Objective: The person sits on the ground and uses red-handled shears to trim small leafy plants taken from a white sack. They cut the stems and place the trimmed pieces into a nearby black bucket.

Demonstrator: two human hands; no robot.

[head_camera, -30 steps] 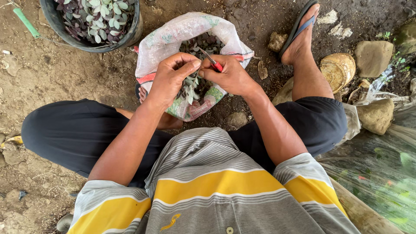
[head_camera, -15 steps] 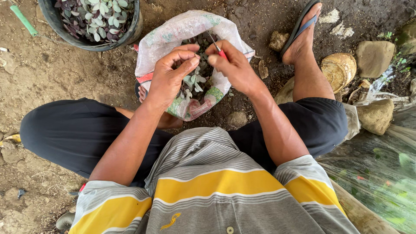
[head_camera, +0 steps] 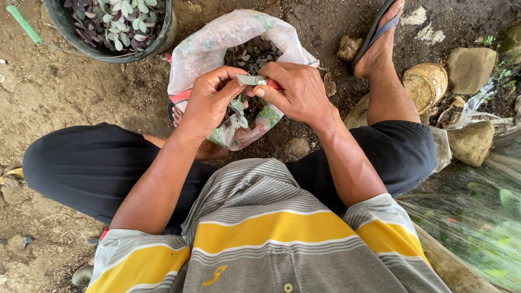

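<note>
I sit on bare earth with a white woven sack (head_camera: pixel 217 40) open between my legs, filled with small purple-and-green leafy cuttings (head_camera: pixel 255 51). My right hand (head_camera: pixel 296 92) grips a small knife (head_camera: pixel 252 80) with a red handle, its blade pointing left. My left hand (head_camera: pixel 209 100) is closed on a leafy sprig (head_camera: pixel 237 111) just under the blade, thumb near the knife's tip. Both hands hover over the sack's mouth.
A dark round tub (head_camera: pixel 116 27) of the same leaves stands at the upper left, with a green stick (head_camera: pixel 24 24) beside it. My sandalled right foot (head_camera: pixel 380 38) reaches up right, near stones (head_camera: pixel 469 68) and a cut wood round (head_camera: pixel 426 81). Clear plastic sheeting (head_camera: pixel 477 217) lies lower right.
Both hands have stayed over the sack. The knife has turned from pointing up and away to lying level, its blade now against my left thumb and the sprig.
</note>
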